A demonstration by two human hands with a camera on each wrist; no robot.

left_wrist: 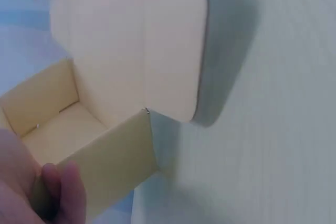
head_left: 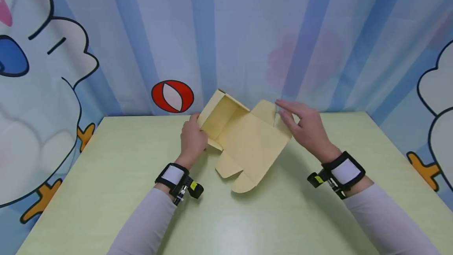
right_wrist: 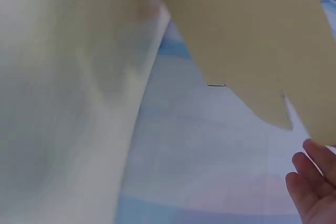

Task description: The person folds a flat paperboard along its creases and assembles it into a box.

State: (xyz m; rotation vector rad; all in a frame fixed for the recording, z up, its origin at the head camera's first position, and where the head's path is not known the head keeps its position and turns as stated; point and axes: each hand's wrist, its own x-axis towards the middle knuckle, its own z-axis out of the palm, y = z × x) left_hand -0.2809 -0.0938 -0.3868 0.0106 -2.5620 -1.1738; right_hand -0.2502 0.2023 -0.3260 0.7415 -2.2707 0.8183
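A pale tan cardboard box (head_left: 260, 143) is held tilted above the table, its lid swung out flat with tuck flaps spread at the sides. My left hand (head_left: 194, 139) grips the end wall of the box's shallow tray, the thumb and fingers (left_wrist: 73, 192) wrapped over that wall in the left wrist view. Inside, the tray (left_wrist: 65, 129) shows bare cardboard. At the lid's far edge is my right hand (head_left: 311, 129), its fingers extended beside a flap (head_left: 265, 111). In the right wrist view the right fingertips (right_wrist: 307, 145) touch or nearly touch the lid's corner; contact is hard to tell.
A pale green table (head_left: 141, 207) lies under both hands. Behind it hangs a blue striped curtain (head_left: 240, 30) with cartoon prints. Each wrist wears a black strap with a small camera, the left camera (head_left: 194, 188) hanging over the tabletop.
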